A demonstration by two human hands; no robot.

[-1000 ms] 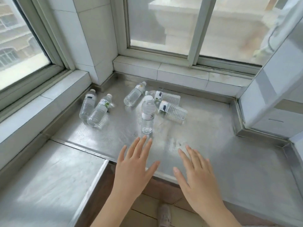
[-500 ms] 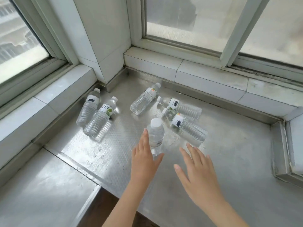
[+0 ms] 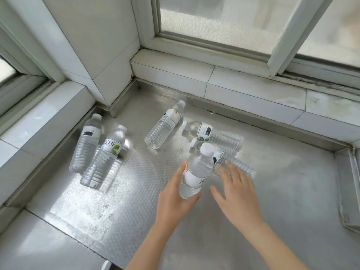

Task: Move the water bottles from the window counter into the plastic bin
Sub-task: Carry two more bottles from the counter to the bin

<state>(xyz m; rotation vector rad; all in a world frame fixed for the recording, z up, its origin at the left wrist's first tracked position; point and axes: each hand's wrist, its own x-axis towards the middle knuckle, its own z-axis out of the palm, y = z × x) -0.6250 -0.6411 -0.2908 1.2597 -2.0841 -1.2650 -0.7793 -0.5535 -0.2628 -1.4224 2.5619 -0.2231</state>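
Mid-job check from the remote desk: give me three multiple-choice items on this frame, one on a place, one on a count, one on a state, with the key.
1. Where do the two leftmost lying bottles rest?
A. By the left ledge of the counter
B. Inside a plastic bin
C. On the window sill

2. How many water bottles are in view?
A. Three
B. Six
C. Nine

3. What is the state of the upright bottle?
A. Lying flat, untouched
B. Capless and empty
C. Capped, with the left hand closing around it

Key:
1 A: both leftmost bottles lie on the metal counter beside the left ledge.
2 B: five lie on the counter and one stands upright.
3 C: the upright bottle carries a white cap and the left hand wraps its lower part; the right hand is open beside it.
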